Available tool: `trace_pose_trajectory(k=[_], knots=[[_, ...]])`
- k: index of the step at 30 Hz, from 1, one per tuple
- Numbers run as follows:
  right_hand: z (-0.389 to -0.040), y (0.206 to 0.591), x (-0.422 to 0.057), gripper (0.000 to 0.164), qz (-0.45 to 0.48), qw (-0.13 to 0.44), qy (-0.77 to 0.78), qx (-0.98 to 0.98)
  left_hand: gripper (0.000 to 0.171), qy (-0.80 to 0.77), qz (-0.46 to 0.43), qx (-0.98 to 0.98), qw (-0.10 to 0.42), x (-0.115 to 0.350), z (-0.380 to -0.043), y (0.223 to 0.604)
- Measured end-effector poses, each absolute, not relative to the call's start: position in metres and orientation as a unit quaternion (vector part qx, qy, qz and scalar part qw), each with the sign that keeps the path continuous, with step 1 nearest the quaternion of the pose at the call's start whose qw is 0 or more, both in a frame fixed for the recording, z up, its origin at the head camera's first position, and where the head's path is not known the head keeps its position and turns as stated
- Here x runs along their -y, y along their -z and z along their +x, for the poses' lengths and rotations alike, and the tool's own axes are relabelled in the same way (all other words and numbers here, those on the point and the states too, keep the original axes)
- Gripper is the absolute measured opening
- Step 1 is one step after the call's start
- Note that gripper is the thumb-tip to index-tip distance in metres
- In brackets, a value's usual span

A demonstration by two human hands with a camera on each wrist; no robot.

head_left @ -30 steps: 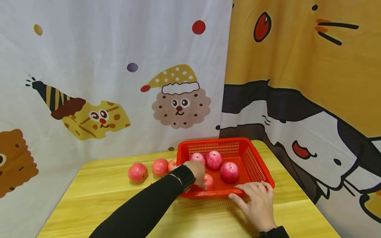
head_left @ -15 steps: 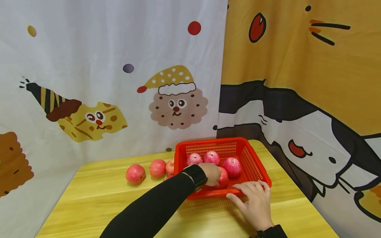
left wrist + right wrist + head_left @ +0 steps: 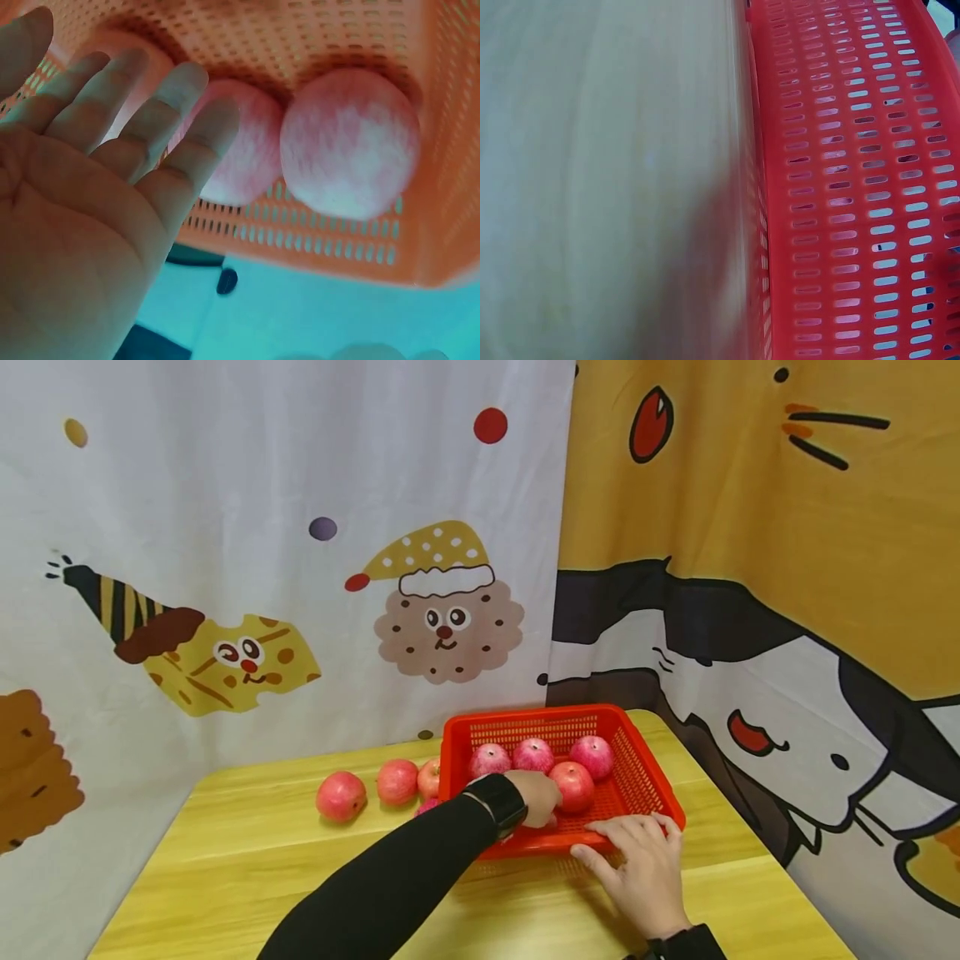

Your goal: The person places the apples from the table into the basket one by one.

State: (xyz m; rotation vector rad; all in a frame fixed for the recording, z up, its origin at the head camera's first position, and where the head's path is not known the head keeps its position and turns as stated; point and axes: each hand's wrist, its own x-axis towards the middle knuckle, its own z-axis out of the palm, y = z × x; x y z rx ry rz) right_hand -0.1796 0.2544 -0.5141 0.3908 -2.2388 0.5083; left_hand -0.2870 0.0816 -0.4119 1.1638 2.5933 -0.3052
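In the head view, my left hand [image 3: 536,796] reaches into the red plastic basket [image 3: 551,717], right beside a light red apple [image 3: 572,787]. Seen from the left wrist, the fingers [image 3: 116,97] are straight and the palm faces an apple partly hidden behind them. Along the basket's back wall sit darker pink apples: a left one [image 3: 491,760], a middle one [image 3: 533,755] and a right one [image 3: 592,757]. My right hand [image 3: 641,868] grips the basket's front rim, fingers over the top and thumb outside. The right wrist view holds the slotted basket wall [image 3: 855,195], without the hand.
Left of the basket, on the wooden table [image 3: 225,860], lie a red apple [image 3: 341,797], another apple [image 3: 397,782] and a paler one [image 3: 430,778] near the basket wall. A dark pink fruit shows partly behind the left sleeve [image 3: 382,877]. Printed curtains hang behind.
My left hand has moved right inside the basket, and the light red apple has shifted right and back. The right-hand pink apple has moved toward the back wall. My right hand stays at the rim.
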Motion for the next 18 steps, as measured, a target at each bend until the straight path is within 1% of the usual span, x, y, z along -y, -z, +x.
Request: trace_pose_trajectory(k=[5,10,14,15,18], knots=[[-0.179,0.513,-0.254,0.041,0.156,0.397,-0.200,0.882,0.027,0.026,0.421,-0.903,0.074,-0.045,-0.296,0.391],[-0.179,0.513,-0.253,0.040,0.159,0.395,-0.198,0.883,0.026,-0.066,0.398,-0.915,-0.009,0.028,-0.303,0.376],[-0.179,0.513,-0.253,0.040,0.160,0.400,-0.200,0.880,0.025,-0.101,0.361,-0.926,-0.046,0.091,-0.297,0.386],[-0.180,0.513,-0.253,0.040,0.160,0.402,-0.202,0.879,0.023,-0.106,0.356,-0.927,-0.051,0.105,-0.293,0.391],[-0.180,0.514,-0.253,0.040,0.160,0.405,-0.204,0.876,0.024,-0.102,0.338,-0.932,-0.076,0.140,-0.278,0.408]])
